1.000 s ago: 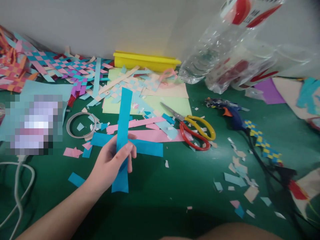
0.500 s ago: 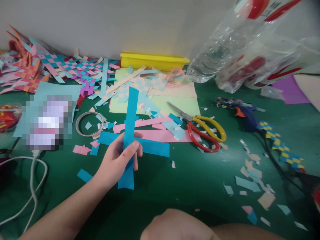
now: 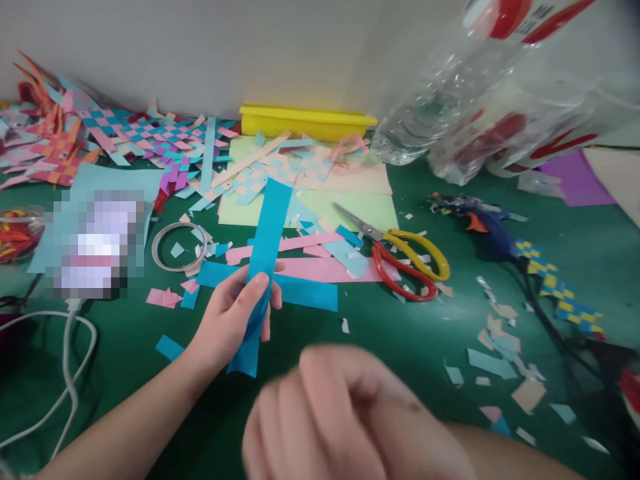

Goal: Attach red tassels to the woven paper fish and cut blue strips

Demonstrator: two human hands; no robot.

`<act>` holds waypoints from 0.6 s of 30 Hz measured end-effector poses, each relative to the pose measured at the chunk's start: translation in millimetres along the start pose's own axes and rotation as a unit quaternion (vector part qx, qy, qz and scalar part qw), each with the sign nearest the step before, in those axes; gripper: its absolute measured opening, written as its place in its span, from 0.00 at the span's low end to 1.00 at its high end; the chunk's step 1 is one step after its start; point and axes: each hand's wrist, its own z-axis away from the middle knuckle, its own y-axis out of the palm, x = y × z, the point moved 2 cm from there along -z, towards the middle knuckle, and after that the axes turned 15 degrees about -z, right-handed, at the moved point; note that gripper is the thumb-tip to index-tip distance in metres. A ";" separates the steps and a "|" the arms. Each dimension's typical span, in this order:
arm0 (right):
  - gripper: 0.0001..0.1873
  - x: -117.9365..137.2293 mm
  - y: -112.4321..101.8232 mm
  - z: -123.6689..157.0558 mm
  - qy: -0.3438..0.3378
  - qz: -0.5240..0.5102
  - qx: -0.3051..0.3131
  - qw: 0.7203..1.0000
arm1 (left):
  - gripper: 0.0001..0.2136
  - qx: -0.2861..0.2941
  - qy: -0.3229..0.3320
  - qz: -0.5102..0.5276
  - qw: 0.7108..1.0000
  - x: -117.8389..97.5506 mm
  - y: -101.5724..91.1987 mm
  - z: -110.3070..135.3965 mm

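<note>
While the green table (image 3: 400, 343) fills most of the frame, the clear plastic bottle (image 3: 420, 110) leans in from the upper right, well apart from both hands. Large at the bottom centre, and blurred, the right hand (image 3: 345, 413) shows its fingers curled inward; its fingertips are hidden, so I cannot tell whether it pinches anything. Left of centre, the left hand (image 3: 227, 317) pinches the held blue strip (image 3: 269, 243), thumb across the front and fingers behind.

That strip, near the middle of the frame, is the thing to place. Its long axis runs steeply, from a top end tipped toward the upper right down to a lower end at the lower left. From the right hand it lies up and to the left, apart from it, with the lower end nearest to those knuckles; the left hand is the nearer one, gripping it below mid-length.

Behind, the second blue strip (image 3: 310, 293) lies nearly crosswise to the held one, left to right. The scissors (image 3: 377, 235) rest right of centre, blades toward the upper left; the tape roll (image 3: 155, 248) sits left of centre. Smallest, a white scrap (image 3: 345, 325) lies above the right hand.
</note>
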 end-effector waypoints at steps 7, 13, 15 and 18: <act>0.04 -0.9 -59.6 -45.8 -0.250 0.073 -0.293 0.920 | 0.12 -0.003 -0.023 0.037 0.999 1.3 -1.1 -3.7; 0.06 -4.6 -67.1 -36.9 -0.178 0.208 -0.262 0.925 | 0.11 0.099 -0.067 0.030 0.992 -1.6 0.7 0.4; 0.08 -0.8 -64.9 -30.3 -0.190 0.260 -0.246 0.914 | 0.10 0.140 -0.083 -0.001 0.987 -2.2 1.5 3.4; 0.07 2.5 -66.3 -23.7 -0.195 0.310 -0.197 0.909 | 0.09 0.188 -0.101 -0.036 0.976 -2.6 3.3 7.1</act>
